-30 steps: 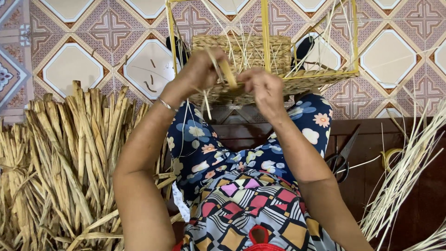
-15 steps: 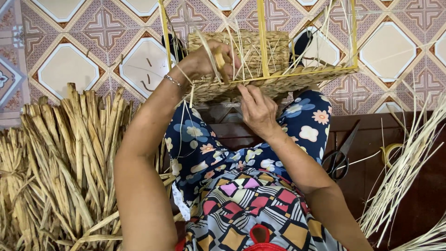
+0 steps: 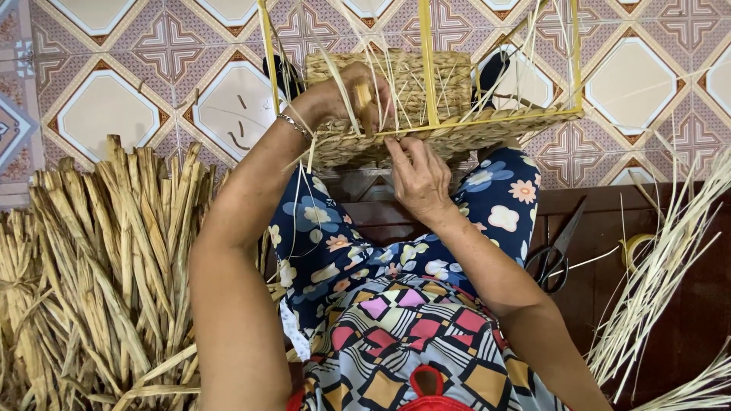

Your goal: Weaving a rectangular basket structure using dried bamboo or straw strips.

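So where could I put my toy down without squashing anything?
The patterned tile floor above the dried straw pile is bare, left of the half-woven basket. More bare tile lies right of the basket's yellow frame. The dark wooden board is crowded: black scissors, a tape roll and pale reed strands.
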